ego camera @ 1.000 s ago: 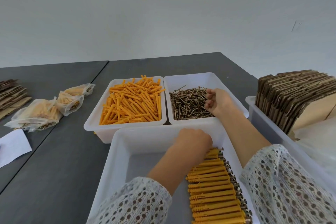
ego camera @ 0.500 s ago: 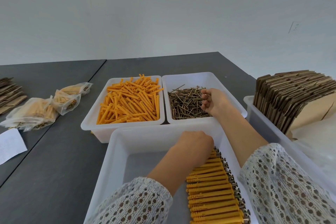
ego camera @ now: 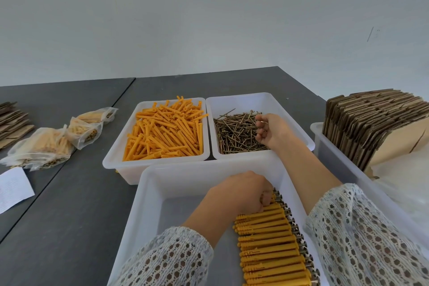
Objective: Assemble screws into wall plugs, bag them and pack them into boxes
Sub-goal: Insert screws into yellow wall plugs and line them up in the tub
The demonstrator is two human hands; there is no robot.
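While the near white tray [ego camera: 148, 195] serves as the reference point, items are recorded from left to right. Far left of it, at the tabletop [ego camera: 69, 216] edge, lies a stack of flat cardboard [ego camera: 11, 121], with a white paper slip [ego camera: 14, 189] nearer the viewer. Between these and the tray lie three clear bags of assembled plugs [ego camera: 55, 139]. Directly behind the tray's left half stands a white bin of loose orange wall plugs [ego camera: 164, 129]; behind its right half, touching that bin, stands a white bin of loose screws [ego camera: 236, 133]. Inside the near tray, along its right wall, runs a neat row of assembled plugs with screws [ego camera: 271, 244], screw heads pointing right. The left hand [ego camera: 241, 193] rests on the far end of this row, fingers curled down over the topmost pieces; whether its grip actually closes on one cannot be told. The right hand [ego camera: 271, 132] hovers over the screw bin, fingers loosely curled, grip apparently holding nothing, though its palm side is partly hidden. Right of the tray, another white bin [ego camera: 329, 144] holds upright folded cardboard boxes [ego camera: 371, 123]. Both sleeves are white openwork knit.
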